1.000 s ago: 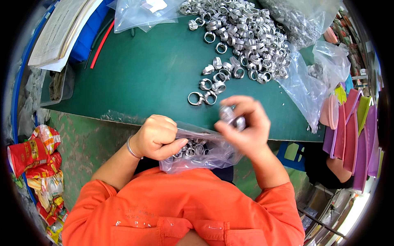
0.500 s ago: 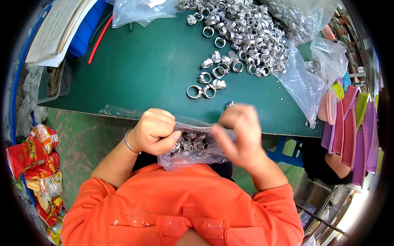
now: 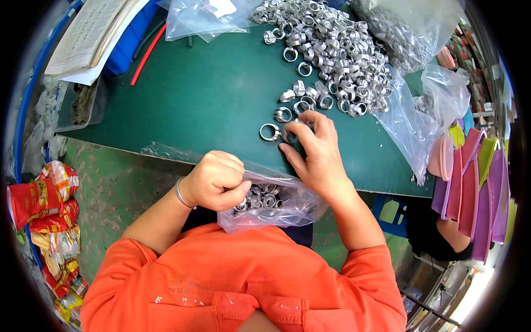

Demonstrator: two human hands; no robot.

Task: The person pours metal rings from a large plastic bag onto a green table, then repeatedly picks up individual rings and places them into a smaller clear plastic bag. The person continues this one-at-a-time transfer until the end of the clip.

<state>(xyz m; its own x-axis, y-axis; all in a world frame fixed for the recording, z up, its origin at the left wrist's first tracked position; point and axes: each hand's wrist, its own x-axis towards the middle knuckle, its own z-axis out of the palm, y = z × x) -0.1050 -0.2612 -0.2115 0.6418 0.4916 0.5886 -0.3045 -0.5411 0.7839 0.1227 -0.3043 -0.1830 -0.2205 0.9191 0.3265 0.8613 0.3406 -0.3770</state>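
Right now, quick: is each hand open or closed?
Left hand: closed, holding the clear plastic bag.
Right hand: curved over metal rings; whether it grips one, I can't tell.

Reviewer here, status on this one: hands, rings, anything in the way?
Left hand clenched at bag edge. Right hand at near end of spread rings, grip unclear. More rings inside bag. Nothing visibly blocking.

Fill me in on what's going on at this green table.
A person in an orange top has the left hand closed at the rim of a clear plastic bag that already holds some metal rings. The right hand is over the table, its fingers at the loose rings near the front edge; whether they grip one is unclear. A large pile of rings lies farther back.
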